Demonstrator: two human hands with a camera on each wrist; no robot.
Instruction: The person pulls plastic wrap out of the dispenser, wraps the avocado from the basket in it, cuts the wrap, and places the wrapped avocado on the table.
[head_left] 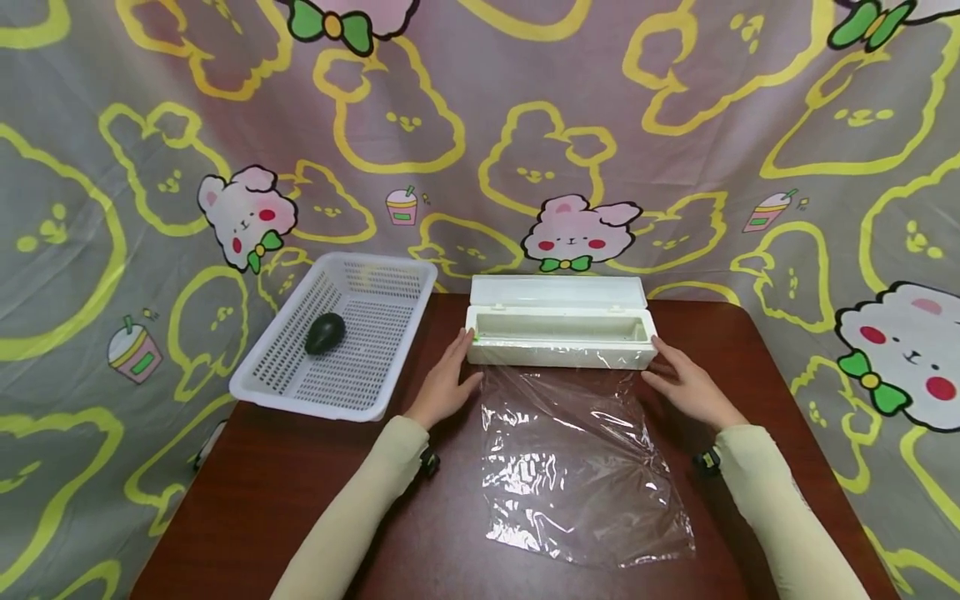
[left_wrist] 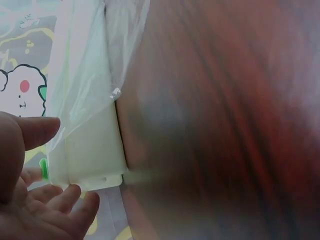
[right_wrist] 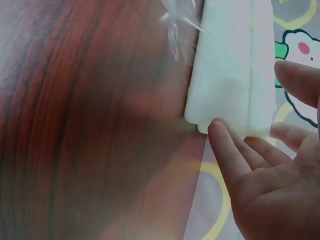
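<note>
A long white cling film dispenser box (head_left: pixel 562 356) stands at the back of the table with its lid (head_left: pixel 558 292) raised. From its front a sheet of clear plastic wrap (head_left: pixel 577 475) spreads toward me over the tabletop, wrinkled and shiny. My left hand (head_left: pixel 444 385) is at the box's left end, fingertips right at its side, near a small green tab (left_wrist: pixel 44 169). At the opposite end, my right hand (head_left: pixel 692 385) has its fingertips against the box's end face (right_wrist: pixel 227 107). Fingers of both hands are extended, thumbs apart from them.
On the left side of the table sits a white perforated basket (head_left: pixel 255 383) holding a dark green avocado (head_left: pixel 326 333). A patterned curtain (head_left: pixel 465 108) hangs behind and around the dark wooden table (head_left: pixel 300 475).
</note>
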